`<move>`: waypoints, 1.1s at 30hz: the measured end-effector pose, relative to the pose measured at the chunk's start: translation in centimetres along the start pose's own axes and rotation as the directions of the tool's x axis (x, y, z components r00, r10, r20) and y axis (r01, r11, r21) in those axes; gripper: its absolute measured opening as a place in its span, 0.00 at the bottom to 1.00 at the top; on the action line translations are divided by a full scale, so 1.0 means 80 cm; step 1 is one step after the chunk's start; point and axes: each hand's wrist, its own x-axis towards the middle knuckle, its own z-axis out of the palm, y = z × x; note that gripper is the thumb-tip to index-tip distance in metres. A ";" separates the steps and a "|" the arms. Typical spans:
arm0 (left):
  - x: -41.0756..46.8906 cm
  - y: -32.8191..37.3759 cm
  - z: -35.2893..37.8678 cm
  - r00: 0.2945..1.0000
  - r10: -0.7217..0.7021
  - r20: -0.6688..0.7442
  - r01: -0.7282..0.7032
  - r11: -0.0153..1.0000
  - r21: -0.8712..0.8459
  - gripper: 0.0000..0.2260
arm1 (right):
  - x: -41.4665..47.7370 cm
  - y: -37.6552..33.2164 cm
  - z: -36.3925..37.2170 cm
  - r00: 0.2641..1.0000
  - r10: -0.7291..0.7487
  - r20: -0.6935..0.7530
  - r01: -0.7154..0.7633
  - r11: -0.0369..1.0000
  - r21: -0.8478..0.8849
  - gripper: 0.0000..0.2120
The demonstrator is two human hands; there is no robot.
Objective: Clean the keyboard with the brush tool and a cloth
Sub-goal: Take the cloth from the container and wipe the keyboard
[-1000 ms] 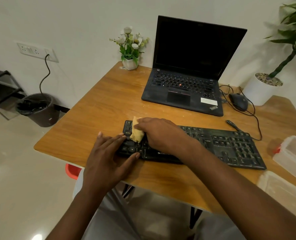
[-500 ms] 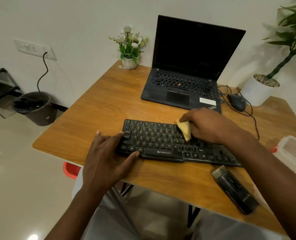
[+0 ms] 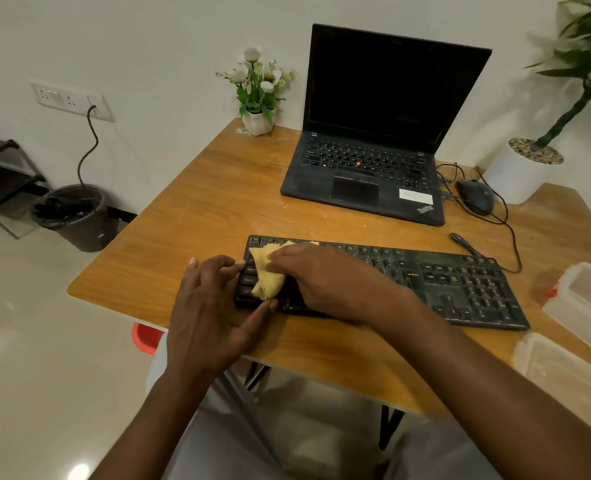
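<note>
A black keyboard lies across the near part of the wooden table. My right hand presses a folded yellow cloth onto the keys at the keyboard's left end. My left hand rests with fingers spread against the keyboard's left edge, thumb at its front corner, holding it steady. The brush tool is hidden, behind my right forearm or out of sight.
An open black laptop stands behind the keyboard, a wired mouse to its right. A small flower pot and a big white planter sit at the back. Clear plastic containers lie at the right edge. A dustbin stands on the floor.
My right hand has swept the cloth from the middle of the keyboard back to its left end. The brush tool, seen half a second ago near the front right, is now covered by my forearm.
</note>
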 end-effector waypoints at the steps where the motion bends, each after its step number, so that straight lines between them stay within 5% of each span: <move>1: 0.000 0.000 0.000 1.000 0.005 0.003 -0.005 1.000 0.001 0.32 | -0.008 0.008 -0.003 1.000 0.013 0.017 -0.013 1.000 -0.004 0.25; 14: -0.002 -0.001 0.000 0.998 -0.035 0.058 0.033 0.999 0.025 0.31 | -0.093 0.102 -0.061 0.974 0.223 0.039 -0.218 0.969 -0.118 0.19; 20: -0.002 0.012 -0.006 0.998 -0.028 0.047 0.027 0.999 0.019 0.31 | -0.035 0.024 -0.051 0.990 0.058 -0.132 -0.048 0.996 0.075 0.21; 26: -0.001 0.004 -0.006 0.992 -0.061 0.109 0.060 0.998 0.011 0.35 | 0.009 -0.035 0.000 0.988 -0.141 0.063 0.139 0.990 0.039 0.19; 33: 0.000 -0.004 -0.004 0.992 -0.036 0.121 0.035 0.999 0.013 0.34 | -0.035 -0.002 -0.001 0.991 -0.088 0.097 0.069 0.980 0.187 0.22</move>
